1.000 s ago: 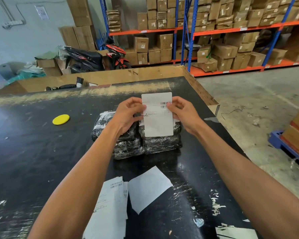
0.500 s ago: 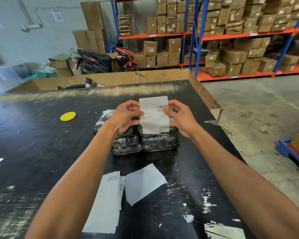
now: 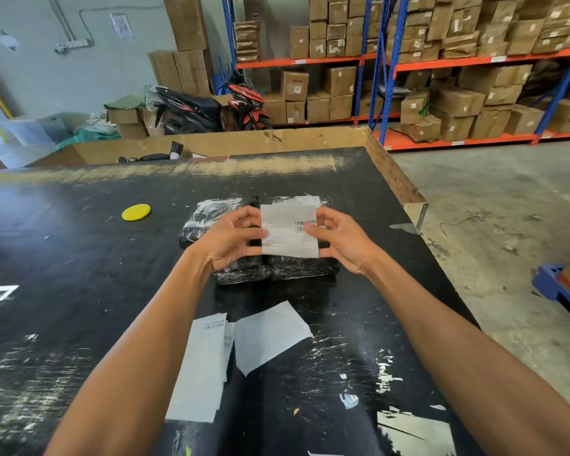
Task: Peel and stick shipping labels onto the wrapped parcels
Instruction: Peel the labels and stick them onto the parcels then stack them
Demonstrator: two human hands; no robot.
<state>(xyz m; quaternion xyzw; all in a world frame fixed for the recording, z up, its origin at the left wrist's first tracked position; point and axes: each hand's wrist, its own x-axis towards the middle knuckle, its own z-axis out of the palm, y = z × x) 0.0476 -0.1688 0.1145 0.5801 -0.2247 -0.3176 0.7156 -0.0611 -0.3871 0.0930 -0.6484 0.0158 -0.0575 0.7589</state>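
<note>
Two black plastic-wrapped parcels lie side by side on the black table, the left parcel point(image 3: 208, 218) and the right parcel point(image 3: 305, 269). A white shipping label point(image 3: 288, 236) with barcodes is held low over the right parcel. My left hand point(image 3: 232, 238) pinches its left edge and my right hand point(image 3: 338, 238) pinches its right edge. Whether the label touches the wrap I cannot tell. A stack of further labels point(image 3: 201, 366) and a blank white backing sheet point(image 3: 269, 335) lie on the table nearer to me.
A yellow disc point(image 3: 136, 212) rests on the black table point(image 3: 63, 258) to the left. A cardboard wall point(image 3: 244, 143) borders the far and right edges. Beyond are a scooter point(image 3: 208, 106), shelving with cartons point(image 3: 441, 60), and a blue pallet point(image 3: 560, 284) on the floor at right.
Both hands have lowered the label from upright in front of the parcels to nearly flat over the right parcel. The head view tilted up slightly.
</note>
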